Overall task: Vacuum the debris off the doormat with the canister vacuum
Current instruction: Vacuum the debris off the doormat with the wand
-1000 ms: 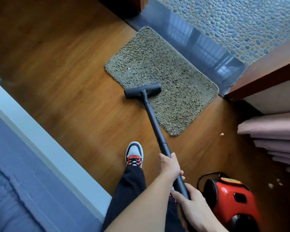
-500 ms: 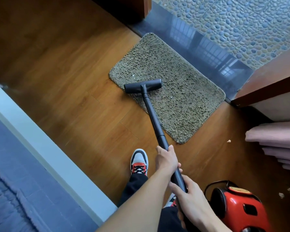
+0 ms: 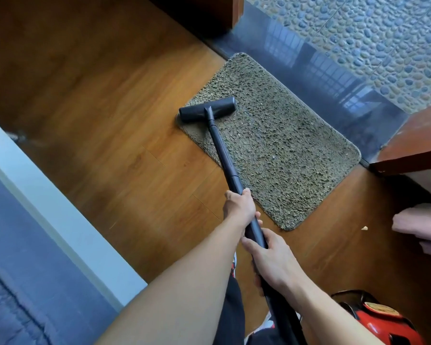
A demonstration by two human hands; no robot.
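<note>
1. The mat (image 3: 279, 150), a shaggy olive-brown rectangle, lies at an angle on the wooden floor (image 3: 105, 115). Its far long edge runs along a dark glossy sill (image 3: 321, 78).
2. Beyond the sill is a surface of grey-blue pebbles (image 3: 373, 33).
3. The black nozzle (image 3: 207, 109) rests flat on the mat's left corner, with its left end at the mat's edge.
4. The black wand (image 3: 224, 155) slopes from the nozzle back toward the person, crossing the mat's near left edge.
5. The left hand (image 3: 239, 207) is wrapped round the wand, fingers curled over it, at the point above the floor just beside the mat.
6. The right hand (image 3: 271, 260) grips the wand just nearer, almost touching the left hand, thumb lying along the tube.
7. A few pale specks (image 3: 273, 157) show in the pile near the mat's middle.
8. The red and black canister (image 3: 373, 324) sits on the floor at the near right, partly cut off by the frame.
9. A small pale crumb (image 3: 364, 228) lies on the floor right of the mat, near folded pink cloth (image 3: 418, 225).
10. A blue-covered bed (image 3: 23, 257) with a pale edge fills the near left.
</note>
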